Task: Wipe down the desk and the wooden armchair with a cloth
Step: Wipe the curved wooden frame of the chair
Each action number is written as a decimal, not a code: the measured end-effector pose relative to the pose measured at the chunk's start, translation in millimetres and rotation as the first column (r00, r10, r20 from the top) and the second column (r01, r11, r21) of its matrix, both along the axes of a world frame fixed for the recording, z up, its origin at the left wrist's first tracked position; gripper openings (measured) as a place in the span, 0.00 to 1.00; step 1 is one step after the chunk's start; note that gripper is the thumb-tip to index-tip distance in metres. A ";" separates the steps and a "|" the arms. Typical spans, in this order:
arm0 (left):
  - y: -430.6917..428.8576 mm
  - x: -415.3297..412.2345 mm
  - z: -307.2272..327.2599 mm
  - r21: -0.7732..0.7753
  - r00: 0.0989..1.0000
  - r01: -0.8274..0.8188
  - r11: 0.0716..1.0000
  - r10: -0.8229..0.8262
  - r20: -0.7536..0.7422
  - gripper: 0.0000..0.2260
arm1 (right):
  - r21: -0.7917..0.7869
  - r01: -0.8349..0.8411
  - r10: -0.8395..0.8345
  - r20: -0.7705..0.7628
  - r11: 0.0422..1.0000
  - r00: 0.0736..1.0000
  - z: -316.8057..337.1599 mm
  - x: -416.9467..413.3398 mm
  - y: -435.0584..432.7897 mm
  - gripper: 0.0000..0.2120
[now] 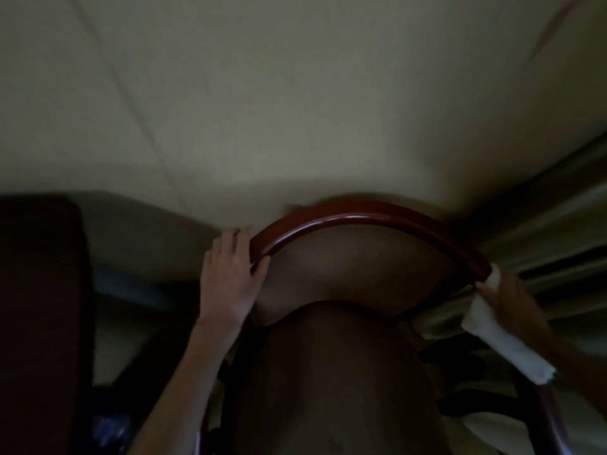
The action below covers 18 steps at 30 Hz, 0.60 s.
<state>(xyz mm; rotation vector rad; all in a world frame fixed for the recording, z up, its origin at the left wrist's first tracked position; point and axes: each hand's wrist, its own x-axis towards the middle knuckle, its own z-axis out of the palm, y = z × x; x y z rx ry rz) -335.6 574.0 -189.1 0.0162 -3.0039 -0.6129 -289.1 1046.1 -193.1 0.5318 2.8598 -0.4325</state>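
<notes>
Bracing the armchair (345, 221) by the left end of its curved top rail, the left hand (230, 277) curls over glossy, rigid, likely slippery wood. The right hand (512, 300) pinches the soft, limp cloth (499, 336) around the rail's right end.

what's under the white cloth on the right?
The white cloth is draped over the right end of the armchair's curved wooden rail, pressed by the right hand. The wood beneath is covered; rail reappears below the cloth. Left hand grips the rail's other end.
</notes>
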 end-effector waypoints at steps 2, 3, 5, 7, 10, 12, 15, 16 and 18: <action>-19.8 43.6 -8.9 0.047 0.990 -0.136 0.990 0.134 0.037 0.23 | 0.050 -0.138 0.140 -0.022 0.989 0.990 5.6 -46.3 -16.2 0.29; -26.3 66.1 -14.9 0.075 0.980 -0.196 0.978 0.192 0.057 0.24 | 0.066 -0.219 0.222 -0.046 0.974 0.974 8.8 -69.0 -29.5 0.29; -33.9 103.4 -27.5 0.127 0.957 -0.283 0.951 0.270 0.108 0.26 | 0.106 -0.361 0.367 -0.052 0.927 0.929 9.9 -107.9 -64.2 0.26; -36.8 124.4 -38.8 0.152 0.942 -0.323 0.934 0.303 0.145 0.29 | 0.198 -0.492 0.517 -0.097 0.848 0.851 6.8 -134.0 -102.3 0.24; -36.9 127.7 -45.1 0.180 0.936 -0.349 0.920 0.331 0.120 0.28 | 0.242 -0.575 0.614 -0.135 0.782 0.778 6.9 -149.0 -144.9 0.25; -34.9 126.4 -46.1 0.201 0.928 -0.373 0.906 0.358 0.109 0.27 | 0.248 -0.616 0.654 -0.121 0.748 0.746 7.7 -155.0 -163.7 0.25; -34.0 134.2 -46.8 0.262 0.923 -0.383 0.886 0.372 0.095 0.28 | 0.276 -0.710 0.755 -0.111 0.648 0.646 11.9 -163.2 -209.7 0.27; -35.2 139.5 -46.5 0.273 0.921 -0.389 0.880 0.379 0.091 0.28 | 0.306 -0.742 0.796 -0.107 0.597 0.596 12.9 -162.9 -234.0 0.28; -39.5 153.5 -44.5 0.277 0.908 -0.419 0.865 0.408 0.101 0.28 | 0.353 -0.806 0.876 -0.098 0.475 0.472 13.3 -152.0 -290.2 0.29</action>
